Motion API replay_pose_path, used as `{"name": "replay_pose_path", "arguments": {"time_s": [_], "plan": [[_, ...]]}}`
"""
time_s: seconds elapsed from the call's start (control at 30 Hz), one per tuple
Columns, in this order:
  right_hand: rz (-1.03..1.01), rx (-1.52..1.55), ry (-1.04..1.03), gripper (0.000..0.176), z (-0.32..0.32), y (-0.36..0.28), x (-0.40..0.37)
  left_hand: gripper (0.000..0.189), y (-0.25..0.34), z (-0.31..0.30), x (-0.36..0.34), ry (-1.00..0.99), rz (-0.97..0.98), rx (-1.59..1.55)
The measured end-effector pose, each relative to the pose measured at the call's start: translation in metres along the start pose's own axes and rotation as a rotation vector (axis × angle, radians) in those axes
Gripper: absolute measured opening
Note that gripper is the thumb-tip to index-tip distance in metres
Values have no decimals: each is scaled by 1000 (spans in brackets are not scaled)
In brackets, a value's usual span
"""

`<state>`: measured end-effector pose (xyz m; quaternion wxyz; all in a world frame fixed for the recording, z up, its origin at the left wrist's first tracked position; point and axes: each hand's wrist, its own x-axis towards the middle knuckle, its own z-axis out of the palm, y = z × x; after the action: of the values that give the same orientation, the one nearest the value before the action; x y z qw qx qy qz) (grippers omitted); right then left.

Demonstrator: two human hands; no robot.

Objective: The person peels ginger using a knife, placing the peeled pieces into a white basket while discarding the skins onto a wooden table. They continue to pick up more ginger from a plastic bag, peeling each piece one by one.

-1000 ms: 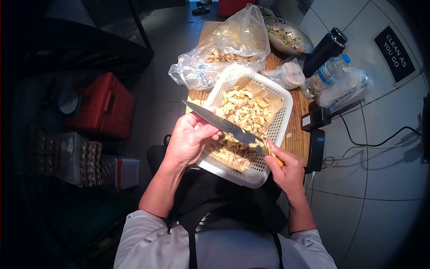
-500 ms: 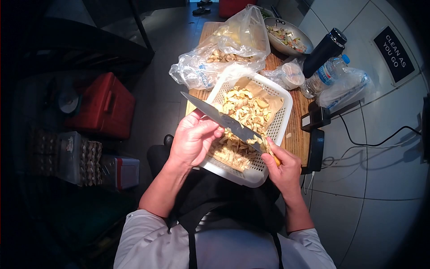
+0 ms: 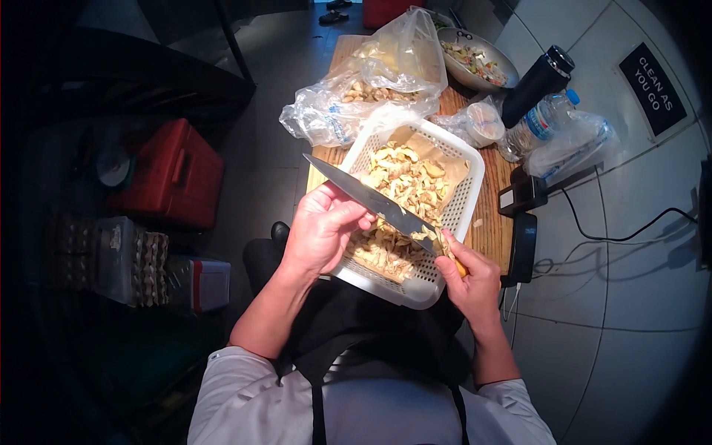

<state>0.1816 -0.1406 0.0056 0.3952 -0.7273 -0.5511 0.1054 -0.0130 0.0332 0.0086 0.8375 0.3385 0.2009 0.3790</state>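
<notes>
One knife [image 3: 374, 202] over one basket [image 3: 472, 193], slanting between two hands. Right hand [image 3: 475, 282] closed round knife's handle. Left hand [image 3: 319, 228] beside blade, fingers bunched narrow, hold unclear. Basket: many slices [image 3: 408, 178], uncountable. Beyond: one pan [image 3: 512, 76], one flask [image 3: 535, 87], one bottle [image 3: 540, 127].

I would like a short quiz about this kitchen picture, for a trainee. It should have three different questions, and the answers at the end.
1. True or false: the right hand holds the knife over the white basket.
2. Which colour is the cap of the plastic bottle? A) red B) blue C) black
3. Fill in the missing word: the sign on the tiled wall reads "CLEAN AS YOU ___".

Key: 1. True; 2. B; 3. GO
</notes>
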Motion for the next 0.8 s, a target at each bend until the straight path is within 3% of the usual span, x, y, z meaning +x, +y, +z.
{"name": "replay_pose_path", "arguments": {"time_s": [0.27,0.47,0.57,0.8], "plan": [[-18,42,51,42,7,-3,4,28,-5,2,-2,-10,-44,-72],[121,101,49,41,12,-3,12,30,-11,9,-13,-70,-146,-50],[200,260,34,41,9,-4,11,34,-11,0,-5,-49,-99,-82],[53,128,-47,43,0,-13,0,43,-15,-13,12,42,28,-173]]}}
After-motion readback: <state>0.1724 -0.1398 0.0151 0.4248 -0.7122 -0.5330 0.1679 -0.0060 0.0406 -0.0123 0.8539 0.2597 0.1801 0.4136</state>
